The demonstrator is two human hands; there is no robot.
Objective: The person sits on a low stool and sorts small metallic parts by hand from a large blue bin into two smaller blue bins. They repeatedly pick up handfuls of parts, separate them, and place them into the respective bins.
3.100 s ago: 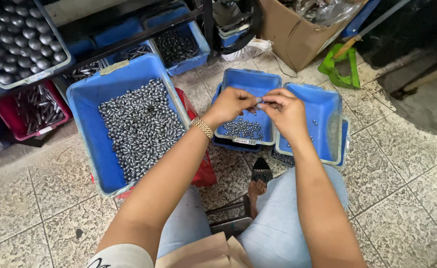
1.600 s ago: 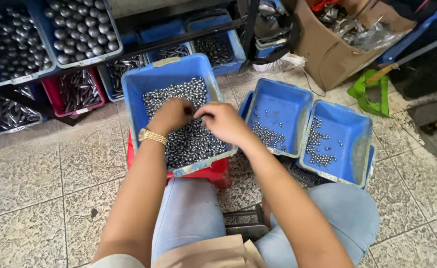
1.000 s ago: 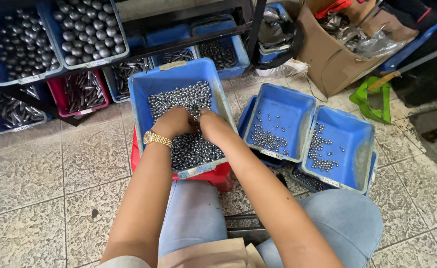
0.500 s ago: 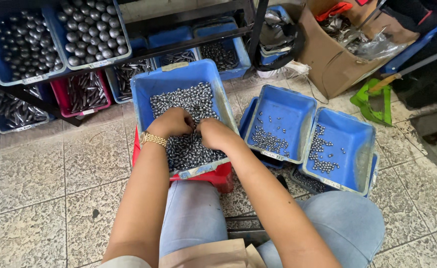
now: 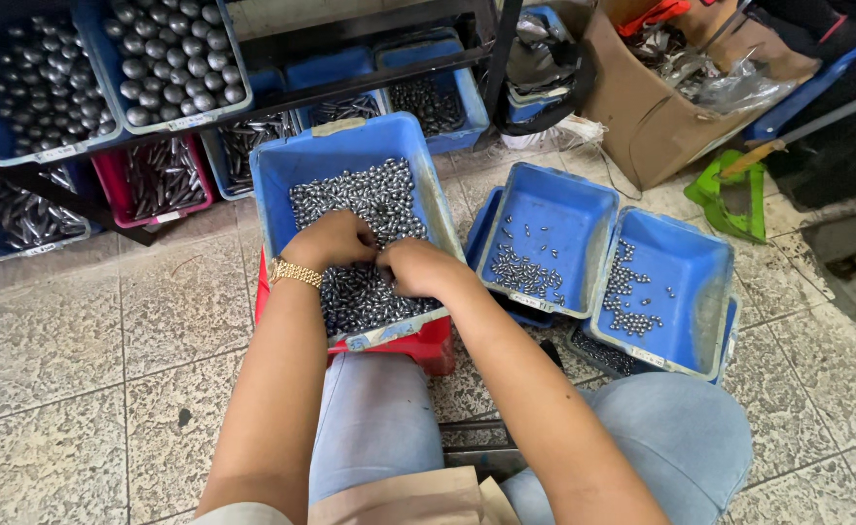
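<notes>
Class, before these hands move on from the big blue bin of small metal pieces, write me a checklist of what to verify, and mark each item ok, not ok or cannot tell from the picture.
1. Both hands in the large blue bin: ok, left hand and right hand rest on the metal pieces.
2. A piece gripped in the fingers: cannot tell, the fingers are curled and hidden.
3. Large bin steady: cannot tell, it sits on a red crate, its base hidden.
4. Room in the middle blue tray: ok, only a small cluster inside.
5. Room in the right blue tray: ok, sparsely filled.
6. Path to the trays unobstructed: ok, they stand just beside the right hand.
</notes>
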